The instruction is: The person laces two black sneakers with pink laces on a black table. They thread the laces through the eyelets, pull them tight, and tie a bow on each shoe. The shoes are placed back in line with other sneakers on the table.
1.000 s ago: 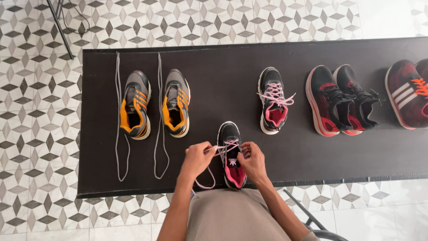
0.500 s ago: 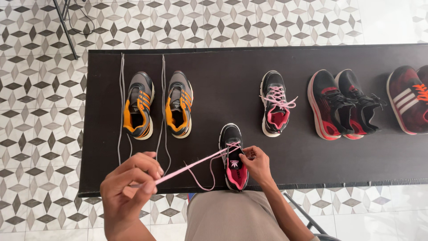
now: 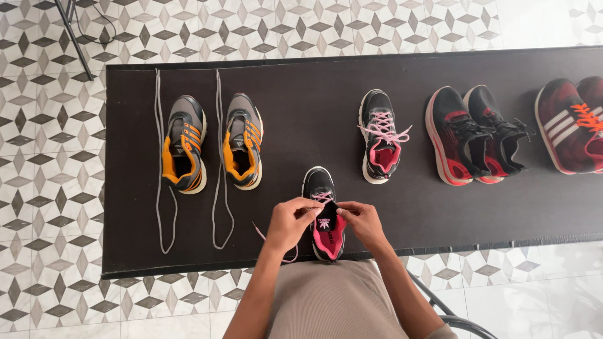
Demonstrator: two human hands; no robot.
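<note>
In the head view, the left hand (image 3: 290, 221) and right hand (image 3: 362, 221) are pinching the pink lace (image 3: 323, 197) of a black-and-pink sneaker (image 3: 324, 216) lying at the near edge of the dark tabletop (image 3: 301, 75), fingers closed on the lace from both sides. Farther back, an unlaced grey-and-orange pair (image 3: 213, 143) is sitting between two loose grey laces (image 3: 161, 188), with the matching black-and-pink sneaker (image 3: 379, 135) and more red-and-black shoes (image 3: 477, 135) lining up to the right.

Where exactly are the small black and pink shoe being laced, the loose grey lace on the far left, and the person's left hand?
black and pink shoe (image 3: 328, 235): head view, on its pink inside.
grey lace (image 3: 157, 144): head view, on its straight run.
left hand (image 3: 290, 221): head view, on its back.
</note>
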